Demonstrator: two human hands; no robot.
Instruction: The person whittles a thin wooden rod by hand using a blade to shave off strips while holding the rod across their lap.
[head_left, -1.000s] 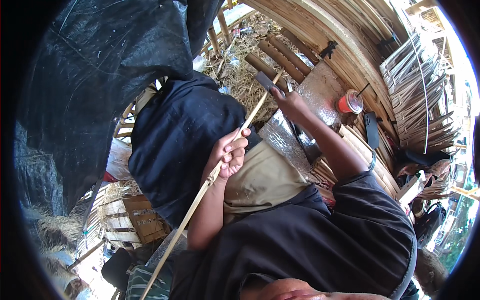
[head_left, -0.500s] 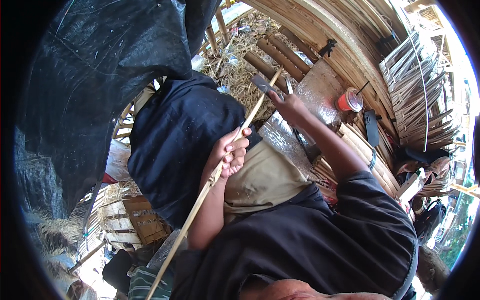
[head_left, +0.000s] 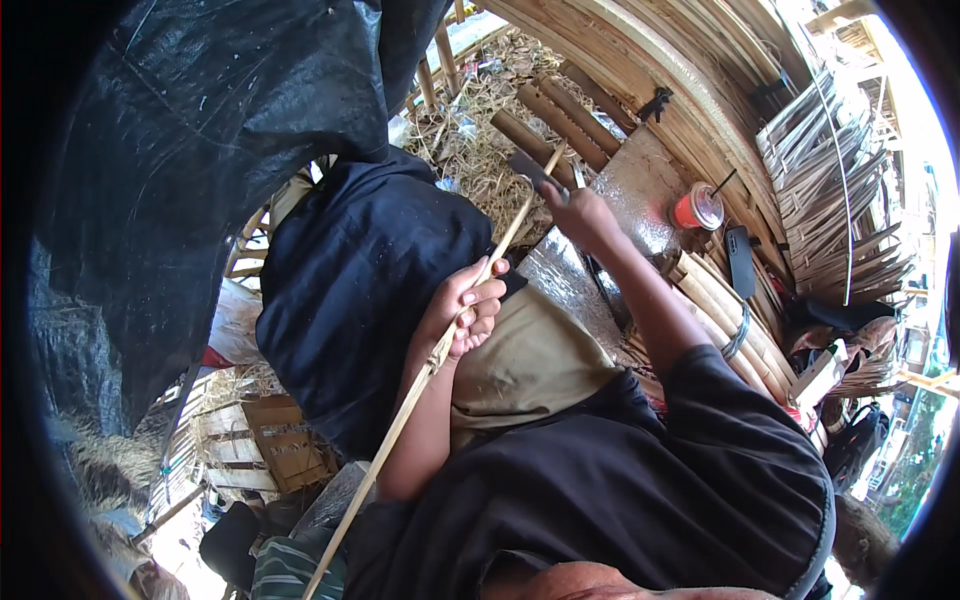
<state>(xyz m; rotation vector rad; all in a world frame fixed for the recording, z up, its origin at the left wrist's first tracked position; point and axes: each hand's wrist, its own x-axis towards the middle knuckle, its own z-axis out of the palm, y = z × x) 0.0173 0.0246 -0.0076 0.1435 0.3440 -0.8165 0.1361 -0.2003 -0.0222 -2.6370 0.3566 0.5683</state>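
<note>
A long pale bamboo strip (head_left: 395,430) runs slantwise from the lower edge, past my torso, up to the far middle. My left hand (head_left: 468,308) is wrapped round it just above a knobby node, over my lap. Farther up, my right hand (head_left: 583,215) is closed on a knife, its thumb stretched toward the blade. The wide grey knife blade (head_left: 528,170) lies across the strip near its far tip. My right fingers are mostly turned away, and the knife's handle is largely hidden by the hand.
Dark cloth (head_left: 375,260) covers my leg. Bamboo tubes (head_left: 565,120) lie beyond the knife. At right are a shiny board (head_left: 630,180), a red cup (head_left: 697,208) with a straw, a phone (head_left: 740,262) and a tied bamboo bundle (head_left: 725,320). A black tarp (head_left: 210,150) hangs at left.
Both hands keep their grips, and the blade stays near the strip's far tip. Only a very slight shift of the whole view shows.
</note>
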